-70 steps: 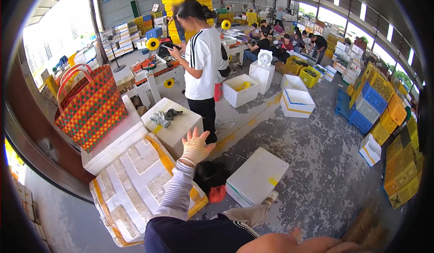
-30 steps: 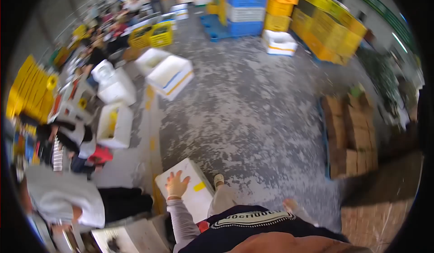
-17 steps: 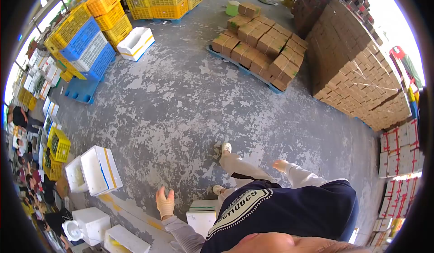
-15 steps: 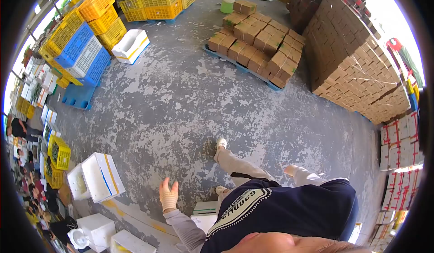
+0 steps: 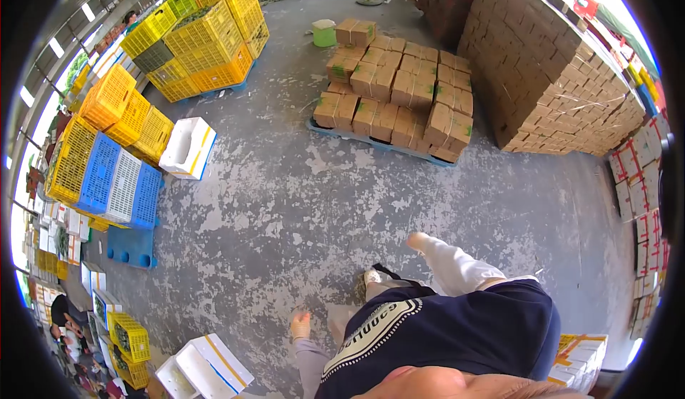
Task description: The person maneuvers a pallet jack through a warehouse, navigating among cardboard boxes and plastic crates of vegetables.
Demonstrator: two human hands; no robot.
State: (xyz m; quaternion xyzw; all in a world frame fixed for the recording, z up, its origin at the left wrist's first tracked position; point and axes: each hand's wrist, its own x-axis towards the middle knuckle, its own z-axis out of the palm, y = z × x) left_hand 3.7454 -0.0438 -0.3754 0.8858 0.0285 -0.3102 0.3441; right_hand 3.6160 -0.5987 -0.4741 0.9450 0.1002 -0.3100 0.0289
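My left hand (image 5: 302, 324) hangs low beside my body, with nothing visible in it; its short-looking fingers appear loosely apart. Farther forward, my right hand (image 5: 417, 241) swings out over the floor at the end of a pale sleeve. Its fingers are not distinct, and no held object shows. Neither hand touches anything that I can see. Below my dark shirt (image 5: 457, 328), one light shoe (image 5: 372, 276) is partly visible, with a black strap (image 5: 396, 276) near it. The nearest container to my left hand is a white foam box (image 5: 210, 363).
Ahead, brown cartons (image 5: 414, 89) sit on a blue pallet (image 5: 378, 142). A tall carton stack (image 5: 556, 78) stands at right. Yellow crates (image 5: 207, 42), blue crates (image 5: 103, 174), an open white foam box (image 5: 189, 149) and a blue pallet (image 5: 130, 247) line the left. Red-strapped white boxes (image 5: 646, 178) edge the right.
My view has shifted, and the left-side crates and foam boxes now sit lower in it. My right hand has swung forward; my left hand has come closer to my body.
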